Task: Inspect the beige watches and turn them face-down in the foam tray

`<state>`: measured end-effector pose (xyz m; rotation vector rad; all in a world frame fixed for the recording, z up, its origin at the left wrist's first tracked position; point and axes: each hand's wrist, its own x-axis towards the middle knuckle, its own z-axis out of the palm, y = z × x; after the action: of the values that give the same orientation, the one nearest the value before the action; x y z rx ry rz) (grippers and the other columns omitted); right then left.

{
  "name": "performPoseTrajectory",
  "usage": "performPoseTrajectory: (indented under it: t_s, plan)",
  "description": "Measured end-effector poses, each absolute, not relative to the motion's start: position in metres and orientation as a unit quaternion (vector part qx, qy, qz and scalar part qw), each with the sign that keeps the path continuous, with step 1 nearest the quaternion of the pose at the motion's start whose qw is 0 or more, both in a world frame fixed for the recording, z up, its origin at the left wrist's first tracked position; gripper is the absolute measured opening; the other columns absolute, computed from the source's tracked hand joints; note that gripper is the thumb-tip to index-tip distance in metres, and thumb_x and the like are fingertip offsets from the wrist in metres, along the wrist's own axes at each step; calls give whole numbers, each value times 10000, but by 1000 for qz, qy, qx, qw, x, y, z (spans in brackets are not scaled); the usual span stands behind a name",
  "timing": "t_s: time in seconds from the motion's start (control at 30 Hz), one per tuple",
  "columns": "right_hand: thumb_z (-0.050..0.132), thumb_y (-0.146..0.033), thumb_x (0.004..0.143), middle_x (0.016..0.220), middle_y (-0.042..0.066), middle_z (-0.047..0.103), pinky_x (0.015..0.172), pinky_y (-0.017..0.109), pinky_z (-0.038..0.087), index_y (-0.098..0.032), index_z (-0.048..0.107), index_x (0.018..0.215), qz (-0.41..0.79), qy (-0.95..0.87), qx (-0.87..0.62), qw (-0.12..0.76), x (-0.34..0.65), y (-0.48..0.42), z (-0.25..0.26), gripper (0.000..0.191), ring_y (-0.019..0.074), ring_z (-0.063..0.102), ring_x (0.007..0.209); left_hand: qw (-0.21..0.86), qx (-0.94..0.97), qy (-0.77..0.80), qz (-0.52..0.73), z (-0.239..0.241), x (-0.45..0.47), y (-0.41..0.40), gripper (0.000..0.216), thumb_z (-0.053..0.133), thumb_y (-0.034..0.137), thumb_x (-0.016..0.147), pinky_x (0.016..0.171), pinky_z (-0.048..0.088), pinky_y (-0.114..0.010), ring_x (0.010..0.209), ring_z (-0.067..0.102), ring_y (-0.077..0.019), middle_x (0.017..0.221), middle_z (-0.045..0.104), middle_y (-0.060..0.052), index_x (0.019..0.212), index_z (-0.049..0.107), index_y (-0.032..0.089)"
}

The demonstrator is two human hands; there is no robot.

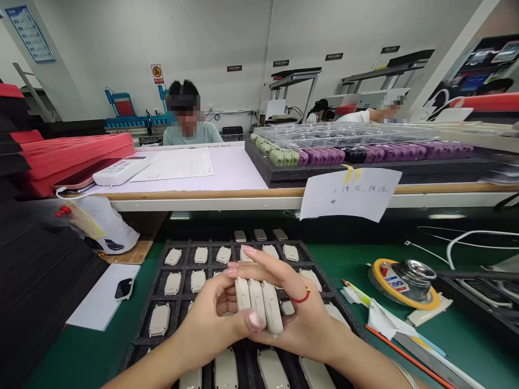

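Three pale beige watch cases stand side by side in a small stack between my two hands. My left hand presses the stack with its thumb across the lower front, its fingers curled behind. From the right and below, my right hand cups the same stack, its fingers reaching over the top. Both hands are above a black foam tray with square compartments. Similar beige cases, such as one watch case at the left, lie singly in many of them. My hands hide the tray's middle.
On the left, a dark-faced watch lies on white paper. A round yellow-rimmed container, pens and tissue lie at right. The shelf above carries a foam tray of purple and green cases. A co-worker sits beyond.
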<state>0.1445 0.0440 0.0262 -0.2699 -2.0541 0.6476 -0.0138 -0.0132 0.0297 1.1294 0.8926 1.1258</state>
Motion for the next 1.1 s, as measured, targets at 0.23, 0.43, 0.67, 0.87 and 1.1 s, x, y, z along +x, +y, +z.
performPoseTrajectory:
  t_s: [0.23,0.43,0.67,0.87,1.1]
  plan:
    - [775,-457,778,1458,94,516,1169,486,358,-321,226,1530,238,-870,-92,423,151,39,32,940,308,445,1381,555,507,451,481,43,-10,-16,414,866,356,634,760,522,-302,868,670,-234,890,738,-43,977,725,173]
    - [383,-775,847,1447,108,515,1019,480,514,-340,273,1519,501,-757,-175,381,160,43,38,808,317,576,1258,400,606,498,475,45,-13,-23,408,851,293,674,848,524,-318,995,667,-249,1088,740,-31,1066,739,284]
    - [925,-350,567,1338,83,606,1038,429,508,-318,371,1453,559,-735,-224,311,149,46,29,1046,289,590,1248,236,729,413,492,33,-13,-17,363,767,153,765,1010,458,-378,1131,603,-257,1094,735,-31,1085,742,324]
    - [947,-248,532,1151,25,719,1018,409,531,-366,325,1472,471,-759,-214,394,150,42,31,1133,266,692,1091,306,683,462,475,32,-17,-23,803,838,234,693,1069,423,-463,1378,391,-361,1536,360,-57,1393,497,432]
    - [846,-246,718,1199,23,704,1019,356,534,-359,299,1479,316,-812,-158,465,149,45,24,943,244,662,1147,655,441,404,463,34,-11,-18,763,845,382,680,892,533,-423,1035,661,-298,1150,660,-140,1339,506,197]
